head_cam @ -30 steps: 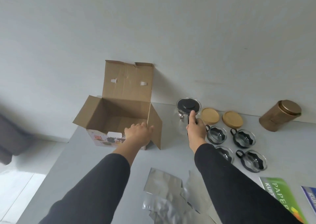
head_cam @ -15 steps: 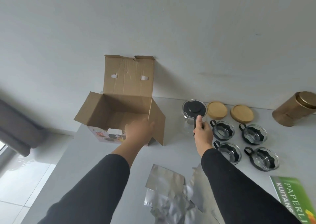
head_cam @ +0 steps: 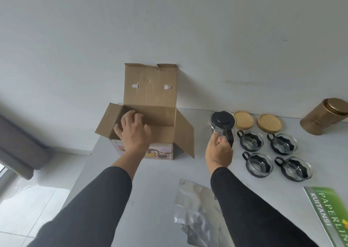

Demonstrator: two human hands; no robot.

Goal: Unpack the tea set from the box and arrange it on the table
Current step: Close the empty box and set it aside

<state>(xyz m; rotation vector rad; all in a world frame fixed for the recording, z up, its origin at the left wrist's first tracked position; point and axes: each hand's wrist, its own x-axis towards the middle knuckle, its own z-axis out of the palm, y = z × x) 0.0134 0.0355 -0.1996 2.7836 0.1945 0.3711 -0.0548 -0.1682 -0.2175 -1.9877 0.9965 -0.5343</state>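
Observation:
An open cardboard box stands at the back of the grey table, flaps spread. My left hand hovers over its opening with fingers spread, holding nothing. Right of the box stands a glass teapot with a black lid. My right hand is curled around the lower end of its black handle. Several glass cups in black holders sit to the right, the nearest one close to my right hand. Two round wooden lids lie behind them.
A gold tin lies tilted against the wall at the far right. Crumpled silver foil bags lie near the front between my arms. A green receipt booklet sits at the front right. The table's left edge drops to a white floor.
My left hand has moved from the box's front edge up over its opening, fingers now spread. My right hand has slid from the teapot's lid down to the handle.

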